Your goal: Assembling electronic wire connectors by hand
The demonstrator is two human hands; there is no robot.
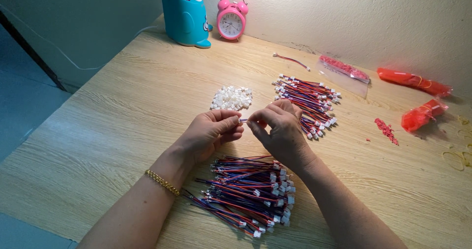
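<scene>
Red, blue and black wire leads lie in two heaps on the pale wooden table (123, 111), and between those heaps the person's hands meet. The left hand (209, 133) has its thumb and forefinger pinched together on one end of a short wire lead (243, 121), and the right hand (280, 128) pinches the other end just beside it, so the fingertips of both hands nearly touch (what exactly sits at the pinch is too small to tell). The other fingers of each hand are curled in loosely. A gold chain bracelet (162, 182) sits on the left wrist.

Below the hands, between the two forearms, is the nearer heap of wire leads (248, 192), their small white connectors mostly at the right-hand ends. Beyond the right hand, partly hidden by its knuckles, is the farther heap of wire leads (309, 99), also tipped with white connectors. A small pile of loose white connector housings (232, 97) lies just beyond the left hand, near the fingertips.

Farther off, a single stray lead (291, 60) lies near a clear zip bag (344, 72) holding red bits, with two red plastic bags (418, 96) and a scatter of red pieces (387, 130) to the right. At the wall stand a pink twin-bell alarm clock (231, 17) and a teal pen holder (186, 18).
</scene>
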